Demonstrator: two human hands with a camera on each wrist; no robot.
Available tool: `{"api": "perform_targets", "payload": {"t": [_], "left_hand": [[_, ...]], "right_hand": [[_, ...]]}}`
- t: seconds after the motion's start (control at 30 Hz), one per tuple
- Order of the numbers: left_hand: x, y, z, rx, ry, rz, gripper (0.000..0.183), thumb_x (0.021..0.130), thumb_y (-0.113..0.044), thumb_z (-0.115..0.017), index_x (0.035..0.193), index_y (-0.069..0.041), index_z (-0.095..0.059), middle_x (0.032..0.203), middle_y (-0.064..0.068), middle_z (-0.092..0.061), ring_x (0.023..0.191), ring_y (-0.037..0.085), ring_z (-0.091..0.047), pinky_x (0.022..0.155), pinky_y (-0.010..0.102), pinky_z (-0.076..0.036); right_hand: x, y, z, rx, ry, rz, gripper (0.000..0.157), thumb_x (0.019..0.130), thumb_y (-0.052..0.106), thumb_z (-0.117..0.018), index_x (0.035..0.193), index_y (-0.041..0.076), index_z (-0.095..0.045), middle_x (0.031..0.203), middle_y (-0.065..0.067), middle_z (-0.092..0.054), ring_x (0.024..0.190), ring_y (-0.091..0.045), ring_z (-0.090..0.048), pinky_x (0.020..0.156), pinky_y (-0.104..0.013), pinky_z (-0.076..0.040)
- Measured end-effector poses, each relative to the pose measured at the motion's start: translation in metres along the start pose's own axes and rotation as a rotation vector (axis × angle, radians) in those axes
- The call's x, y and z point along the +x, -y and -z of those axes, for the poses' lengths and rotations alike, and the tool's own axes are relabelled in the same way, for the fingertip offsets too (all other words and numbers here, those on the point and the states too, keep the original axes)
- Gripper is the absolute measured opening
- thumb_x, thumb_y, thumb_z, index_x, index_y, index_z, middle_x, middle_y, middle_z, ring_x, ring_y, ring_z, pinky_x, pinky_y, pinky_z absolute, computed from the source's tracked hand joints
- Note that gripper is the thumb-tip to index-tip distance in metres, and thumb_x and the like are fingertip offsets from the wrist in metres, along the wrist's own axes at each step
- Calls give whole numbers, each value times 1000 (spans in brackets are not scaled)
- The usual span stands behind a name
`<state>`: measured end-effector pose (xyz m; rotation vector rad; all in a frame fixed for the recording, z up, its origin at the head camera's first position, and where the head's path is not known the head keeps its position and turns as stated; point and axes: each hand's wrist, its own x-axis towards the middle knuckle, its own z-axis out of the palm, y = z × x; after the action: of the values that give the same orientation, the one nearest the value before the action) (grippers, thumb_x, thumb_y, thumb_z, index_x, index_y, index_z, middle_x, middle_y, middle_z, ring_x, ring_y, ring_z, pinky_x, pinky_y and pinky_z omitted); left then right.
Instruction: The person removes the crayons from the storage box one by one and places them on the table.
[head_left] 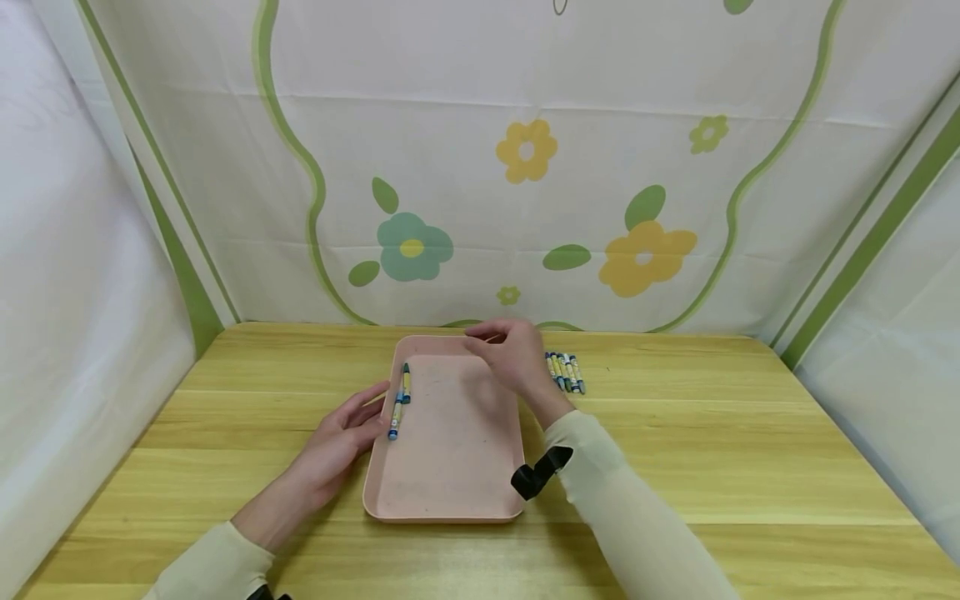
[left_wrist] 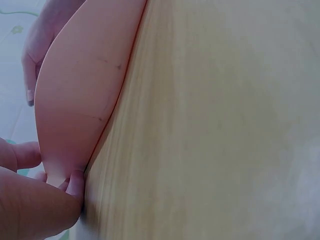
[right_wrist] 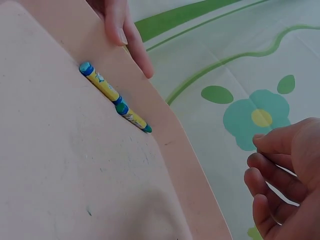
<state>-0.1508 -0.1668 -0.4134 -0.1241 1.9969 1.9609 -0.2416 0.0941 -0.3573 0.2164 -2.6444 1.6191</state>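
A shallow pink tray [head_left: 450, 450] sits on the wooden table with its long sides pointing away from me. Inside it, along the left wall, two crayons lie end to end: a blue-ended crayon [head_left: 396, 418] and a green-tipped crayon [head_left: 407, 383]. My left hand [head_left: 333, 446] grips the tray's left rim, its fingers against the outer wall. Over the tray's far right corner hovers my right hand [head_left: 513, 357]. In the right wrist view the right hand [right_wrist: 290, 175] shows loosely bent fingers, apart from the tray, with nothing in them.
Several crayons [head_left: 566, 372] lie side by side on the table to the right of the tray, partly behind the right hand. A white curtain [head_left: 465, 200] with flowers hangs at the table's back edge, with white cloth [head_left: 82, 242] at the sides.
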Motion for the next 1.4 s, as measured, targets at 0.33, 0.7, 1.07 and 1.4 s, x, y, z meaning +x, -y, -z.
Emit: {"api": "perform_targets", "payload": {"t": [0.33, 0.7, 1.07, 1.4], "left_hand": [[0, -2, -2, -7, 2, 1, 63, 109, -15, -57, 167, -22, -33, 176, 14, -26, 163, 33, -28, 132, 53, -28], [-1, -1, 4, 4, -8, 3, 63, 109, -15, -56, 167, -22, -32, 176, 14, -25, 163, 33, -27, 132, 52, -28], [-1, -1, 5, 13, 3, 6, 64, 110, -17, -56, 168, -21, -30, 176, 15, -25, 163, 33, -28, 132, 52, -29], [1, -1, 8, 23, 14, 8, 64, 110, -20, -57, 168, -23, -30, 176, 13, -26, 163, 30, -30, 123, 32, -43]], "right_hand": [[0, 2, -9, 13, 13, -14, 20, 97, 23, -80, 113, 13, -84, 105, -1, -79, 94, -20, -70, 77, -31, -59], [3, 11, -27, 4, 24, 44, 19, 97, 24, -80, 112, 14, -84, 106, -2, -80, 92, -18, -71, 75, -30, -60], [5, 24, -44, -108, 42, -18, 28, 95, 43, -80, 117, 25, -83, 107, 8, -80, 95, -13, -72, 79, -32, -62], [5, 27, -58, -49, 113, -21, 28, 96, 32, -80, 122, 21, -81, 107, 8, -78, 92, -12, -70, 74, -27, -60]]}}
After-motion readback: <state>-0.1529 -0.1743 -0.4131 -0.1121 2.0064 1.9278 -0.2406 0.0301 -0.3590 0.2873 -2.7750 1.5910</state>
